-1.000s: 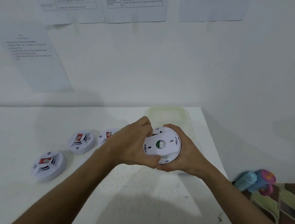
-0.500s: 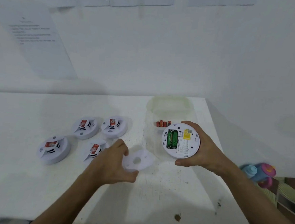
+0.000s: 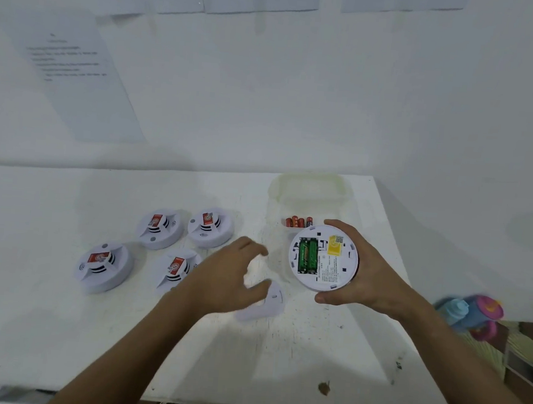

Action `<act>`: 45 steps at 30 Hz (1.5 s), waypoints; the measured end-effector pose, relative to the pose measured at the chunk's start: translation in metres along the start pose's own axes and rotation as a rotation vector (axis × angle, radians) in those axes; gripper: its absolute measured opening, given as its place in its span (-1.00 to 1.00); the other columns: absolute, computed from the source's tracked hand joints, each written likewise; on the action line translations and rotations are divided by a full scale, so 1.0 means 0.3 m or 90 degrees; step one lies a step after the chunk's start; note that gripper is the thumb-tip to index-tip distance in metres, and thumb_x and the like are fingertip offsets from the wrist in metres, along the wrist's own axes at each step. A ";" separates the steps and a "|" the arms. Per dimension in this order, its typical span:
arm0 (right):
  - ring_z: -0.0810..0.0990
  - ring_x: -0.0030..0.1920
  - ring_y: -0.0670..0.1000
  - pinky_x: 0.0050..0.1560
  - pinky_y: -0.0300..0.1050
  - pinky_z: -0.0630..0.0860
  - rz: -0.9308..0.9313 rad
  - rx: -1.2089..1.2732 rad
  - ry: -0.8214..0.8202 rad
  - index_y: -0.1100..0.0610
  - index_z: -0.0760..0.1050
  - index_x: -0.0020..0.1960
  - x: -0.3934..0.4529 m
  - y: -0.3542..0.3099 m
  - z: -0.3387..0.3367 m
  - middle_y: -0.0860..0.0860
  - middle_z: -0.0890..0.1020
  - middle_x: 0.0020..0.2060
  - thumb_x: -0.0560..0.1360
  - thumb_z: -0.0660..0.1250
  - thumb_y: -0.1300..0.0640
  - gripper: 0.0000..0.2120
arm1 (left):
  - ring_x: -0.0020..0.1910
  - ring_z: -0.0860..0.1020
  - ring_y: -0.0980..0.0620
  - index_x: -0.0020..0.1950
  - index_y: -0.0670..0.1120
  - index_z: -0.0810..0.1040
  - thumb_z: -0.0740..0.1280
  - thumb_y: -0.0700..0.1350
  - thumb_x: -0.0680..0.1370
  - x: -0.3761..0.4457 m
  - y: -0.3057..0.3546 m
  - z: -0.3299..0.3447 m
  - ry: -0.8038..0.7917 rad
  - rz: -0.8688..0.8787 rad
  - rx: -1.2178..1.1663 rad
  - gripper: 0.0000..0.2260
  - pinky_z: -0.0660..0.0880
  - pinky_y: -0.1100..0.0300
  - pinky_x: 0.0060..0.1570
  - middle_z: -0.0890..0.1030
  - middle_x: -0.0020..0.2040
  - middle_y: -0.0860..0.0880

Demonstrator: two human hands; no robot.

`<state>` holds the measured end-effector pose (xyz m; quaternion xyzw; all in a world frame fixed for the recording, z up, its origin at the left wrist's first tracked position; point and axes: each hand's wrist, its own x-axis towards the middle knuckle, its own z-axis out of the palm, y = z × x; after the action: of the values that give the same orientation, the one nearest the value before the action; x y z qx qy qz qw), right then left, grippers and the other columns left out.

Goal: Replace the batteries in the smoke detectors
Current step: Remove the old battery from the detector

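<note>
White table [image 3: 57,329] against paper-hung white wall [image 3: 299,93]

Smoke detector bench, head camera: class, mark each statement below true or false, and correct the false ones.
1. The right hand holds a smoke detector with its battery bay showing. True.
2. The left hand grips a battery. False: it holds nothing, its fingers loose above the back plate lying on the table.
3. Four detectors lie on the table left of the hands. True.
4. The red batteries sit in the held detector. False: they lie in the clear container; the bay holds green cells.
</note>
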<state>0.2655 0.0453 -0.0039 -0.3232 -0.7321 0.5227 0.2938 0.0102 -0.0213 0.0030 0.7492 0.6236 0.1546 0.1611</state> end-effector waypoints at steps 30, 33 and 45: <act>0.53 0.22 0.03 0.15 -0.05 0.58 -0.032 -0.055 0.043 -0.06 0.31 0.34 0.075 0.025 -0.044 -0.13 0.52 0.18 0.13 0.61 0.26 -0.12 | -0.14 0.48 0.03 0.21 -0.07 0.44 0.35 0.05 0.49 0.233 0.220 -0.117 -0.103 0.190 0.264 -0.64 0.41 0.22 -0.26 0.55 0.00 -0.02; 0.53 0.21 0.01 0.15 -0.10 0.56 -0.040 -0.045 0.052 -0.02 0.33 0.35 0.078 0.026 -0.053 -0.12 0.51 0.19 0.15 0.60 0.32 -0.14 | -0.13 0.48 0.04 0.37 0.00 0.36 0.29 0.03 0.53 0.225 0.204 -0.114 -0.056 0.219 0.239 -0.58 0.37 0.25 -0.31 0.57 0.07 0.01; 0.58 0.18 0.05 0.12 -0.05 0.59 -0.014 -0.003 0.134 0.07 0.33 0.37 0.075 0.056 -0.110 -0.02 0.57 0.15 0.18 0.63 0.34 -0.15 | -0.30 0.52 0.08 0.04 -0.05 0.67 0.33 -0.04 0.52 0.284 0.194 -0.025 0.039 0.248 -0.010 -0.81 0.54 0.16 -0.26 0.56 -0.12 -0.04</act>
<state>0.2796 0.0859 -0.0087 -0.3691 -0.7019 0.4806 0.3743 0.0733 0.0530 0.0376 0.8493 0.4701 0.2107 0.1151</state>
